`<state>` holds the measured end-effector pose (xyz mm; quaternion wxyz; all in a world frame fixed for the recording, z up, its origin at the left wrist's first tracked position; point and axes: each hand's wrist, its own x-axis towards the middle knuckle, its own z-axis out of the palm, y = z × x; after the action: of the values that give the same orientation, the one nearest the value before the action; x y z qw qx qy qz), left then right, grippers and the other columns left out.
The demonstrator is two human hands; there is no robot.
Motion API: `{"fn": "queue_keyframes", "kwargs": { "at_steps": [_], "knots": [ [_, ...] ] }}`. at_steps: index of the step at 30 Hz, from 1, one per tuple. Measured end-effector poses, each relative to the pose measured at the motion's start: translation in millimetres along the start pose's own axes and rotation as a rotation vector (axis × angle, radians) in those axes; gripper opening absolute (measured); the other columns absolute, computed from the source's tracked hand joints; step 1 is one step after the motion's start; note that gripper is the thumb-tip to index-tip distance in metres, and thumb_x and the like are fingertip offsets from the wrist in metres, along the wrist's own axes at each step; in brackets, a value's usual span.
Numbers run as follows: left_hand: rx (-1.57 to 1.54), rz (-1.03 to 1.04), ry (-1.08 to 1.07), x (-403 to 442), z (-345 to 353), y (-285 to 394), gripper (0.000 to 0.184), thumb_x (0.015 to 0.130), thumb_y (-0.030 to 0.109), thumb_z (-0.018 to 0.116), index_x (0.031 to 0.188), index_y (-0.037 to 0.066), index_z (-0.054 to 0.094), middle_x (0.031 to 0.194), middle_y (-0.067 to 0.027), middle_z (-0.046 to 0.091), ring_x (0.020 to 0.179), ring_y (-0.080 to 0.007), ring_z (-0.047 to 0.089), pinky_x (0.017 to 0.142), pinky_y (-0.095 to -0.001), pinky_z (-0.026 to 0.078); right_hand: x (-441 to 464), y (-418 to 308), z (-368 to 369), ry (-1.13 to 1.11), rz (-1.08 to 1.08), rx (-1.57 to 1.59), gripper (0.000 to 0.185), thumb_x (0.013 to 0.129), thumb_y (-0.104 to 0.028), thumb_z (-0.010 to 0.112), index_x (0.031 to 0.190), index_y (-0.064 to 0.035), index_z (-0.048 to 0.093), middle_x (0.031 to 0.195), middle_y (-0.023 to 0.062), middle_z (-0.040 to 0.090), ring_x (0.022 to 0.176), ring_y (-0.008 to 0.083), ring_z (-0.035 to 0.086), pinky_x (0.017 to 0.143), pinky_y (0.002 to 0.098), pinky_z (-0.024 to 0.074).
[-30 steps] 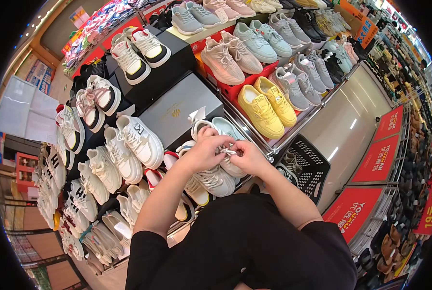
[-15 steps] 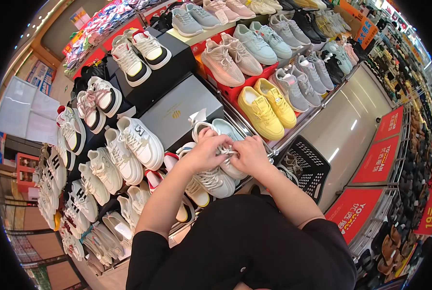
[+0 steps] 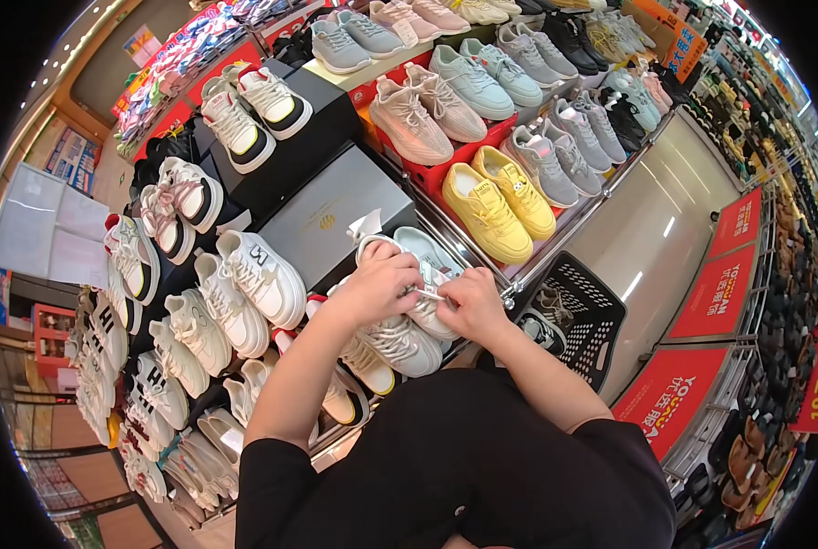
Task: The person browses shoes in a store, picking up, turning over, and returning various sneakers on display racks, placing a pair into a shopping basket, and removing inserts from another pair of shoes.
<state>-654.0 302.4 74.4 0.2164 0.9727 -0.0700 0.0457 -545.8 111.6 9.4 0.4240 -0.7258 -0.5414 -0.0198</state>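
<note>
My left hand (image 3: 383, 285) is closed in a pinch on a white shoelace (image 3: 427, 294) over a pair of pale sneakers. Opposite it, my right hand (image 3: 473, 305) pinches the same lace, and a short stretch shows between my fingers. Below the lace lies the right-hand sneaker (image 3: 416, 242), with a pale bluish lining and its toe toward me. Its mate is partly covered by my left hand. Closer to me sits another white laced sneaker (image 3: 407, 346), just under my wrists.
A grey shoebox (image 3: 331, 215) stands beyond my left hand, and yellow sneakers (image 3: 491, 210) stand to the right. White sneakers (image 3: 260, 274) fill the left side. A black basket (image 3: 585, 311) holding shoes is on the floor at right, near red sign boards (image 3: 715, 302).
My hands have moved slightly apart, and more of the lace shows between them. The whole view has shifted a little.
</note>
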Motion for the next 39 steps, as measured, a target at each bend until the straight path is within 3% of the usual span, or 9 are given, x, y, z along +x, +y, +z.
{"fn": "queue_keyframes", "kwargs": {
  "at_steps": [8, 11, 13, 17, 19, 23, 26, 31, 39],
  "knots": [
    [0.084, 0.014, -0.091, 1.7, -2.9, -3.4, 0.015, 0.076, 0.022, 0.072, 0.086, 0.012, 0.067, 0.104, -0.0018, 0.059, 0.108, -0.0277, 0.047, 0.101, -0.0421, 0.031, -4.0, 2.7, 3.4, -0.015, 0.018, 0.056, 0.008, 0.070, -0.018, 0.067, 0.074, -0.0107, 0.065, 0.066, 0.0021, 0.060, 0.071, 0.0232, 0.054, 0.073, 0.0386, 0.0384],
    [0.043, -0.016, -0.129, 1.5, -9.3, -2.3, 0.024, 0.075, 0.022, 0.075, 0.095, 0.011, 0.066, 0.107, -0.0045, 0.058, 0.112, -0.0288, 0.046, 0.102, -0.0425, 0.031, -4.2, 3.9, 4.5, -0.022, 0.011, 0.042, 0.009, 0.070, -0.017, 0.067, 0.076, -0.0102, 0.064, 0.066, 0.0024, 0.060, 0.070, 0.0237, 0.054, 0.074, 0.0388, 0.0386],
    [-0.084, -0.029, -0.121, 0.4, -16.3, 1.2, 0.039, 0.073, 0.021, 0.077, 0.108, 0.010, 0.065, 0.114, -0.0083, 0.056, 0.115, -0.0316, 0.046, 0.104, -0.0440, 0.033, -3.9, 2.5, -1.9, -0.134, 0.037, 0.030, 0.017, 0.072, -0.021, 0.070, 0.084, -0.0101, 0.064, 0.069, 0.0021, 0.060, 0.074, 0.0237, 0.055, 0.076, 0.0390, 0.0387],
    [-0.180, -0.101, -0.066, -1.6, -29.3, 0.4, 0.051, 0.072, 0.018, 0.078, 0.119, 0.009, 0.062, 0.119, -0.0124, 0.053, 0.116, -0.0340, 0.046, 0.103, -0.0441, 0.036, 0.7, -12.1, -18.2, -0.193, 0.088, 0.077, 0.031, 0.074, -0.026, 0.073, 0.097, -0.0089, 0.063, 0.077, 0.0026, 0.061, 0.078, 0.0239, 0.055, 0.079, 0.0391, 0.0387],
    [-0.234, -0.178, -0.106, -0.8, -32.7, -0.5, 0.051, 0.076, 0.009, 0.072, 0.126, 0.009, 0.060, 0.121, -0.0153, 0.052, 0.117, -0.0341, 0.047, 0.104, -0.0404, 0.038, 3.0, -16.4, -14.7, -0.033, 0.099, 0.109, 0.042, 0.074, -0.032, 0.076, 0.104, -0.0066, 0.061, 0.082, 0.0034, 0.060, 0.082, 0.0246, 0.055, 0.080, 0.0392, 0.0385],
    [-0.185, -0.152, -0.119, 1.8, -25.2, -5.7, 0.045, 0.079, 0.003, 0.066, 0.124, 0.010, 0.062, 0.120, -0.0159, 0.052, 0.116, -0.0345, 0.048, 0.101, -0.0398, 0.040, 9.7, -23.6, -9.0, 0.030, 0.035, 0.090, 0.045, 0.075, -0.031, 0.076, 0.107, -0.0047, 0.060, 0.082, 0.0041, 0.059, 0.081, 0.0251, 0.055, 0.080, 0.0399, 0.0387],
    [-0.094, -0.131, -0.148, 7.0, -24.1, -4.1, 0.040, 0.082, 0.000, 0.061, 0.120, 0.012, 0.066, 0.117, -0.0161, 0.052, 0.112, -0.0348, 0.049, 0.098, -0.0404, 0.041, 10.9, -25.2, 1.8, 0.027, 0.039, 0.142, 0.036, 0.076, -0.026, 0.075, 0.102, -0.0060, 0.062, 0.081, 0.0045, 0.059, 0.080, 0.0263, 0.055, 0.080, 0.0403, 0.0391],
    [0.085, -0.097, -0.290, 15.2, -27.9, 1.8, 0.023, 0.084, 0.006, 0.061, 0.105, 0.010, 0.069, 0.105, -0.0122, 0.056, 0.105, -0.0326, 0.053, 0.091, -0.0412, 0.042, 6.4, -18.6, 15.8, 0.049, -0.079, 0.031, 0.015, 0.077, -0.014, 0.072, 0.088, -0.0096, 0.063, 0.083, 0.0049, 0.060, 0.080, 0.0277, 0.055, 0.078, 0.0400, 0.0403],
    [0.060, -0.142, -0.275, 23.5, -29.7, 3.7, 0.010, 0.085, 0.011, 0.062, 0.092, 0.004, 0.065, 0.099, -0.0121, 0.058, 0.101, -0.0321, 0.058, 0.086, -0.0423, 0.046, 2.1, -17.8, 14.9, 0.138, -0.161, 0.006, 0.015, 0.074, -0.011, 0.073, 0.085, -0.0102, 0.062, 0.085, 0.0040, 0.061, 0.082, 0.0256, 0.056, 0.078, 0.0394, 0.0414]
  ]
}}
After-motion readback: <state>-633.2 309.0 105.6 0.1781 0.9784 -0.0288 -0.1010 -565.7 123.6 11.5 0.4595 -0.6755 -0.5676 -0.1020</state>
